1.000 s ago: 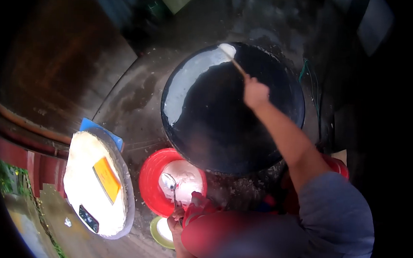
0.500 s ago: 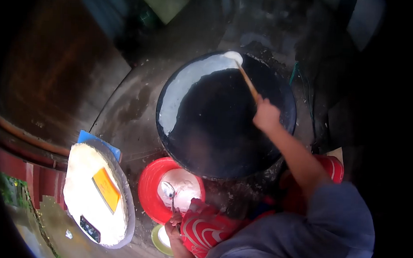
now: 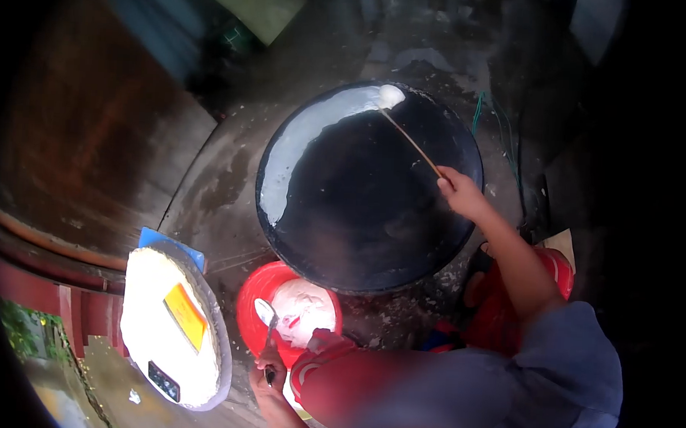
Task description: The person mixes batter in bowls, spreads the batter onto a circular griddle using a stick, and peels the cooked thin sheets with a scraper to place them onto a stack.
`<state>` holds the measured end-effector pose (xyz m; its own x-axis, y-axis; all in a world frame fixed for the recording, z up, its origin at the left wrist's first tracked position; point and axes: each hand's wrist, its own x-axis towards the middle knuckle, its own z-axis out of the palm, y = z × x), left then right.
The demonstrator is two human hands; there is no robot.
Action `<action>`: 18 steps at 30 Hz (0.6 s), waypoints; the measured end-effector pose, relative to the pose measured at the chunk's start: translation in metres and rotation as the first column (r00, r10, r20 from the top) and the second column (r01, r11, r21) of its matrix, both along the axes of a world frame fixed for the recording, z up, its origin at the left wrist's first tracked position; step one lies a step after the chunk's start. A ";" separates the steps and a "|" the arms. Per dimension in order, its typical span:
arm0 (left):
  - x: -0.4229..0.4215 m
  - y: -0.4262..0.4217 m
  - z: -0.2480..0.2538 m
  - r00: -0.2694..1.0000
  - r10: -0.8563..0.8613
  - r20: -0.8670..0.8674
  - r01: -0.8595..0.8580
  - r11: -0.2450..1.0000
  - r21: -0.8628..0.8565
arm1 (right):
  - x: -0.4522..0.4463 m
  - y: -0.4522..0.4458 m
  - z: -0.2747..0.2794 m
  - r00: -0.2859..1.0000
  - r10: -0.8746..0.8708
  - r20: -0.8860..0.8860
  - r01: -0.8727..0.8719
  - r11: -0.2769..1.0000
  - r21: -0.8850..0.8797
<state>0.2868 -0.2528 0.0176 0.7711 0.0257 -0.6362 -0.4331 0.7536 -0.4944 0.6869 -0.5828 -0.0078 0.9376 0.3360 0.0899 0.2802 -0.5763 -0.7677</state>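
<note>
My right hand [image 3: 459, 193] is closed round the near end of a thin wooden stick [image 3: 412, 143]. The stick's far end meets a thick white lump of batter [image 3: 391, 97] at the back of a large round black griddle [image 3: 374, 208]. From there a thin band of batter [image 3: 287, 154] curves along the griddle's left side. My left hand [image 3: 269, 364] grips a metal spoon [image 3: 265, 311], its bowl coated white, over a red basin [image 3: 252, 329]. White batter or dough [image 3: 302, 308] lies in the basin, partly hidden by a sleeve.
Left of the basin stands a stack of pale round sheets [image 3: 151, 313] with a yellow packet [image 3: 185, 316] and a dark phone [image 3: 164, 381] on top. A blue board [image 3: 172, 246] shows behind it. Green cord [image 3: 502, 121] hangs right of the griddle. Brown panelling [image 3: 94, 127] fills the left.
The stick has swung so its tip points more to the left, and my right hand has shifted slightly right. My left hand and the spoon have moved left; the spoon tilts differently.
</note>
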 end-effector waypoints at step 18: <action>0.016 -0.013 0.004 0.993 0.009 -0.117 0.003 0.994 0.106 | 0.112 0.017 -0.009 0.822 -0.153 -0.549 0.272 0.952 0.142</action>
